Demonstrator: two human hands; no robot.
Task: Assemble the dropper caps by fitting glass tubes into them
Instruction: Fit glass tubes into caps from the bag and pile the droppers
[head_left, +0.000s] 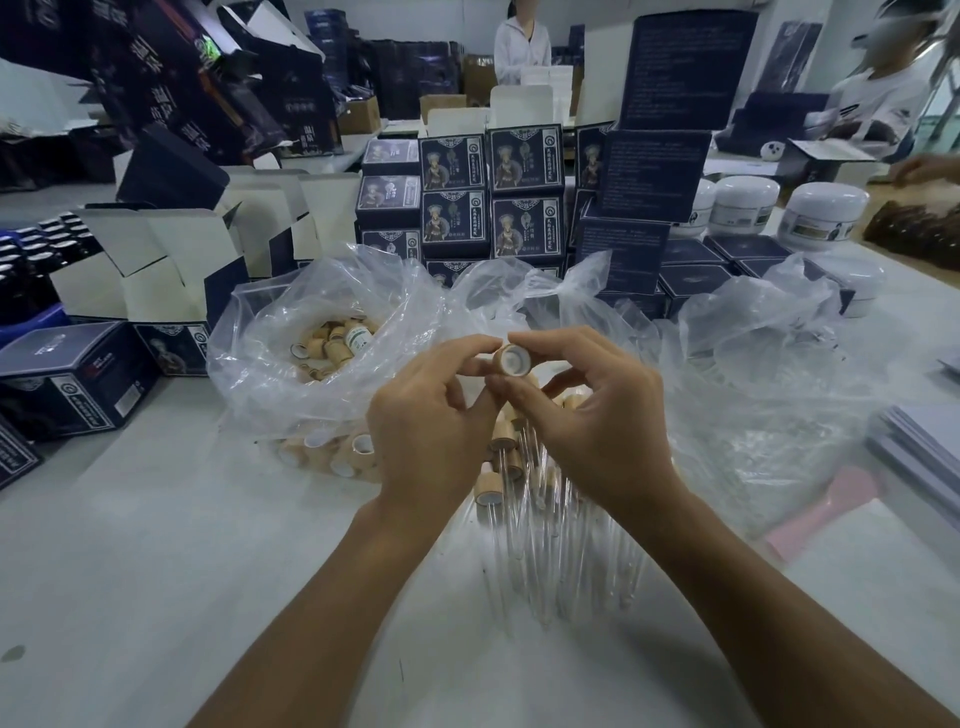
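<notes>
So the big white table (156, 571) takes up pretty much everything, running from the near edge way out to the far side. At the far middle there's a stack of dark blue printed boxes (491, 192), with open white-lined cartons (171, 260) to the left of them and a few white jars (826, 213) off to the far right. In front of the boxes sits a crumpled clear plastic bag (291, 338), open at the top, with a bunch of loose wooden dropper caps (332, 345) inside. Another clear bag (753, 364) is bunched up on the right side.

Nearer in, between the two forearms, there's a pile of glass tubes (545, 561) lying on the table, some with caps already on their far ends.

Both hands are raised over that pile, near the middle. The right hand (597, 415) has its grip pinching a single wooden cap (512, 359) between thumb and fingers, white inside facing the camera. The left hand (431, 415) is right up against it, fingertips curled in and touching the cap's left side, thumb meeting it from below
</notes>
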